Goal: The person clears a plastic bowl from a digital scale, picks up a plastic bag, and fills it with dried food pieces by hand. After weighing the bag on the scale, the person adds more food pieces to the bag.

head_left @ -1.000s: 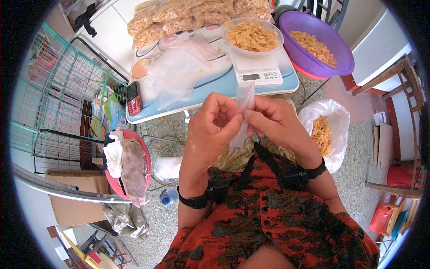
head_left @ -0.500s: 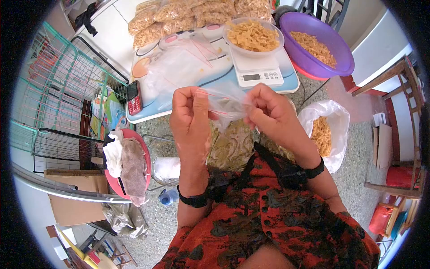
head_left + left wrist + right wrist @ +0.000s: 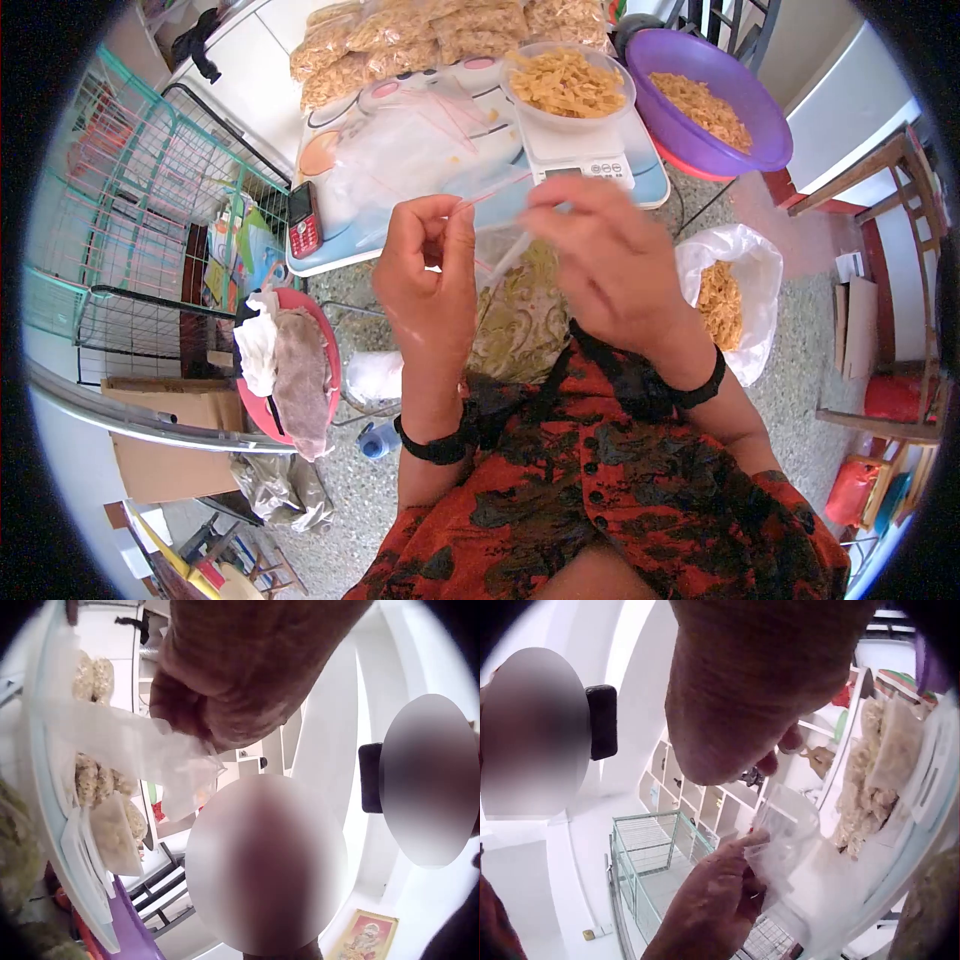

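In the head view, my left hand (image 3: pixel 430 285) pinches the edge of a clear plastic bag with a red strip between thumb and index finger. My right hand (image 3: pixel 615 265) is blurred beside the bag's other side; whether its fingers grip the film is unclear. The right wrist view shows the bag (image 3: pixel 784 836) hanging at the fingers of the left hand (image 3: pixel 709 900), close below the right fingertips. From the left wrist, the bag (image 3: pixel 169 754) spreads out below the hand (image 3: pixel 217 705).
More clear bags (image 3: pixel 400 150) lie flat on the table (image 3: pixel 350 255). A bowl of yellow pieces (image 3: pixel 568 85) stands on a white scale (image 3: pixel 585 152). Filled bags (image 3: pixel 400 45) are stacked behind, a phone (image 3: pixel 303 218) lies left, a purple basin (image 3: pixel 760 130) and white sack (image 3: pixel 760 290) stand right.
My hands were together at the bag, then moved apart with its film spread between them. Now my right hand is slightly higher and blurred, while my left still pinches the bag's edge.
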`<act>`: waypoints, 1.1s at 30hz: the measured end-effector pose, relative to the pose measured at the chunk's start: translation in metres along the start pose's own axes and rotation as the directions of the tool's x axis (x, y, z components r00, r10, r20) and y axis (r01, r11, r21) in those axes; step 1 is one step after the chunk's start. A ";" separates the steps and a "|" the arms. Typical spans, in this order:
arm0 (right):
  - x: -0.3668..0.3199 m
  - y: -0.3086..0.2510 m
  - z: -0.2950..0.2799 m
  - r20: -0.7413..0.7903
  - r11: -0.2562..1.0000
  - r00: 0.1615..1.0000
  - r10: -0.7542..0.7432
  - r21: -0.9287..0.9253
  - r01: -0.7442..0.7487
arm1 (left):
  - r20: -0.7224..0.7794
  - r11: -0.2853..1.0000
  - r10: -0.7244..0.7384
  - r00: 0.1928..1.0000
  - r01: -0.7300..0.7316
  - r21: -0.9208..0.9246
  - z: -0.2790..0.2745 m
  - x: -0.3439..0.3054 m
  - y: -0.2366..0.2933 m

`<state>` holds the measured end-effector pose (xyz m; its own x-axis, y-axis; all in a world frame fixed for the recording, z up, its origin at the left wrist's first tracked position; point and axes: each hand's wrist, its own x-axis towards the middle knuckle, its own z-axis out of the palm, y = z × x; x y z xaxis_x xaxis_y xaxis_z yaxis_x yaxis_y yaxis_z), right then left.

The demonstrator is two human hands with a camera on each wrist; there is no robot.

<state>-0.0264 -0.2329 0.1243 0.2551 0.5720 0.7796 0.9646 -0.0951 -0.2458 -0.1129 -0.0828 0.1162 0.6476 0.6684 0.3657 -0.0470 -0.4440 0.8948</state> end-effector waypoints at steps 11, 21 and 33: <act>-0.008 -0.022 0.044 0.687 0.989 0.714 0.137 -0.058 -0.135 | -0.052 0.993 0.086 0.995 -0.082 0.082 -0.005 -0.001 -0.008; -0.026 -0.005 0.062 0.624 0.973 0.748 0.226 -0.115 -0.199 | 0.121 0.994 -0.050 0.991 0.037 0.105 -0.006 -0.003 -0.006; -0.025 -0.004 0.074 0.368 0.973 0.901 0.229 -0.110 -0.202 | 0.340 0.975 -0.185 0.922 0.215 -0.052 -0.025 0.009 -0.021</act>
<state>-0.0418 -0.1865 0.0636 0.4260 0.7934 0.4349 0.8946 -0.2976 -0.3333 -0.1252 -0.0526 0.1073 0.8646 0.4954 0.0844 0.0536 -0.2580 0.9647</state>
